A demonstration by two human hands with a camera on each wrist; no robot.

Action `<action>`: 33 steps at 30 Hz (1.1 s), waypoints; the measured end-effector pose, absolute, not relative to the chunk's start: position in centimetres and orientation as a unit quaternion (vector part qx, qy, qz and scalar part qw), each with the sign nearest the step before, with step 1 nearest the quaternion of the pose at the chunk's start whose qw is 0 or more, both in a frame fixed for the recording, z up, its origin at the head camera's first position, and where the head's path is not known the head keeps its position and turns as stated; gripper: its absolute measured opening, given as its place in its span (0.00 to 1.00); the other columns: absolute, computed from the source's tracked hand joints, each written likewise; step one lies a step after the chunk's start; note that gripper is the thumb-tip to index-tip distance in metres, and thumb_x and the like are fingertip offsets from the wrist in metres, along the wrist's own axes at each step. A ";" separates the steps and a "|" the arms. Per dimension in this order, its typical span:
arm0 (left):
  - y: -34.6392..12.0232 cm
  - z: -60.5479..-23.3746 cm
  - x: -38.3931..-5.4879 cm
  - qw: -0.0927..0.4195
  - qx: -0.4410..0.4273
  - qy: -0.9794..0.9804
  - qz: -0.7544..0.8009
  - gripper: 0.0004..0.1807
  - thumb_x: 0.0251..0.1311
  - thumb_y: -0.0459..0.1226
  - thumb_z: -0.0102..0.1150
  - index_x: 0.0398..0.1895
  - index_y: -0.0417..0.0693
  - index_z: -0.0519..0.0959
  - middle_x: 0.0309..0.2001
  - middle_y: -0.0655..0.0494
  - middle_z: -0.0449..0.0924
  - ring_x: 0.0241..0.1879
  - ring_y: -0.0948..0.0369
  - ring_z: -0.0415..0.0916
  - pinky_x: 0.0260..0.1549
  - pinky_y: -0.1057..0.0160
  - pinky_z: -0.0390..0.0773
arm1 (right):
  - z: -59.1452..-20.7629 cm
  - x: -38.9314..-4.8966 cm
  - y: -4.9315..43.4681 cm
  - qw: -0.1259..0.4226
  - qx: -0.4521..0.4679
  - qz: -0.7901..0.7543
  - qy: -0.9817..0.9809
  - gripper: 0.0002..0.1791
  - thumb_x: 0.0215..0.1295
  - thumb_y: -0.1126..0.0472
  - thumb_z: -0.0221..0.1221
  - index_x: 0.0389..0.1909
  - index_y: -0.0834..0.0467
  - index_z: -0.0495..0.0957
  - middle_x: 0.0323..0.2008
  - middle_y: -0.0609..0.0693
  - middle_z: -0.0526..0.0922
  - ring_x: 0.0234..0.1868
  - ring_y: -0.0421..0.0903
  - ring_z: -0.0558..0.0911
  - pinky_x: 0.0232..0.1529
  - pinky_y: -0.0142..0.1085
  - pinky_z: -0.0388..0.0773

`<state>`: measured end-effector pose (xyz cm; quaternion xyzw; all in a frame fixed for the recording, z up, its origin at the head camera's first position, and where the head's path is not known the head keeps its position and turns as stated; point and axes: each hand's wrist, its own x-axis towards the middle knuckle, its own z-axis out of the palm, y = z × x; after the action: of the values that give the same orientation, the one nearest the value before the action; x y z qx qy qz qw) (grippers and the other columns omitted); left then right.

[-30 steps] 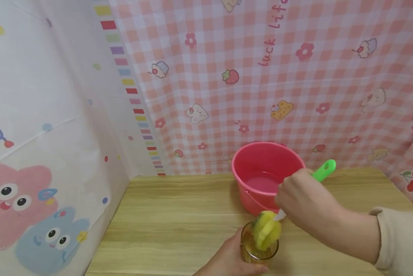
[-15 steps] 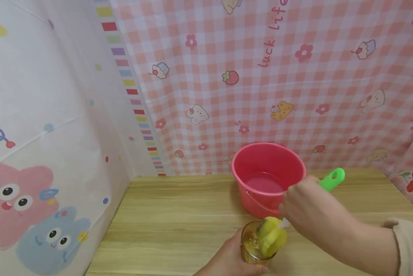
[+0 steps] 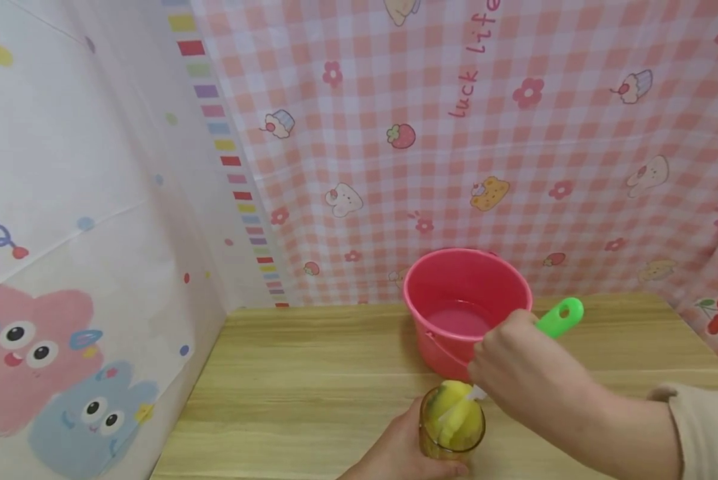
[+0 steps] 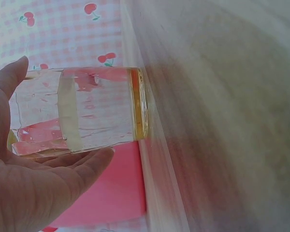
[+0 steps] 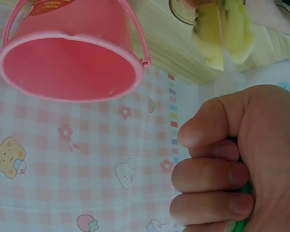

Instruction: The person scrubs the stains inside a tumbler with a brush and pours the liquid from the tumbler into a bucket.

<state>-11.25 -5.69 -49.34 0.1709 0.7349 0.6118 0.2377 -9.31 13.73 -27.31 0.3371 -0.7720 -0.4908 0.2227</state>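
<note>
My left hand (image 3: pixel 409 447) grips an amber glass cup (image 3: pixel 451 453) that stands upright by the table's near edge. In the left wrist view the clear, ribbed wall of the glass (image 4: pixel 99 106) shows between thumb and fingers. Curled round the green handle (image 3: pixel 561 318) of a sponge cup brush is my right hand (image 3: pixel 529 363). Its yellow sponge head (image 3: pixel 455 413) sits at the mouth of the glass, partly inside the rim. The right wrist view shows the fist (image 5: pixel 222 164) with a bit of green handle and the sponge (image 5: pixel 222 31) beyond it.
A pink bucket (image 3: pixel 421 333) stands just behind the glass, with some liquid at its bottom and its handle hanging down in front. The wooden table (image 3: pixel 299 380) meets a checked pink cloth (image 3: pixel 365 160) at the back and a white printed cloth (image 3: pixel 113 280) on the left.
The sponge head shifts right toward the rim, then back left, lower into the mouth of the glass. My right hand moves with it, while the left hand and glass stay put.
</note>
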 end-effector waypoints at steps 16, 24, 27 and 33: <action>-5.8 -49.6 -11.0 0.186 0.221 0.764 0.577 0.45 0.51 0.45 0.83 0.70 0.73 0.66 0.58 0.74 0.79 0.56 0.70 0.76 0.63 0.63 0.73 | -27.5 -10.8 15.3 0.217 0.336 -0.422 -0.814 0.26 0.53 0.68 0.63 0.09 0.53 0.55 0.09 0.46 0.52 0.13 0.40 0.57 0.21 0.30 0.57; -5.9 -49.5 -10.9 0.184 0.224 0.764 0.577 0.47 0.51 0.46 0.83 0.73 0.72 0.65 0.58 0.74 0.78 0.56 0.69 0.76 0.62 0.63 0.74 | -28.7 -11.2 17.1 0.227 0.332 -0.368 -0.838 0.27 0.51 0.66 0.65 0.10 0.52 0.54 0.09 0.45 0.52 0.11 0.42 0.60 0.18 0.31 0.60; -5.9 -49.4 -10.9 0.197 0.214 0.757 0.585 0.46 0.52 0.44 0.82 0.72 0.73 0.65 0.57 0.73 0.79 0.56 0.68 0.77 0.61 0.64 0.74 | -29.2 -11.3 18.0 0.240 0.334 -0.352 -0.841 0.27 0.49 0.66 0.64 0.12 0.52 0.53 0.09 0.45 0.51 0.10 0.43 0.61 0.16 0.32 0.61; -5.8 -49.2 -10.9 0.212 0.204 0.751 0.591 0.46 0.52 0.43 0.82 0.71 0.75 0.65 0.59 0.74 0.78 0.58 0.69 0.75 0.63 0.63 0.73 | -30.1 -11.1 19.8 0.216 0.344 -0.272 -0.872 0.26 0.43 0.70 0.64 0.14 0.49 0.53 0.12 0.42 0.49 0.15 0.40 0.52 0.16 0.32 0.55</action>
<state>-10.94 -5.83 -49.18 0.2041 0.7513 0.5909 0.2116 -11.10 19.83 -30.05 0.3440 -0.8723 -0.2724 0.2159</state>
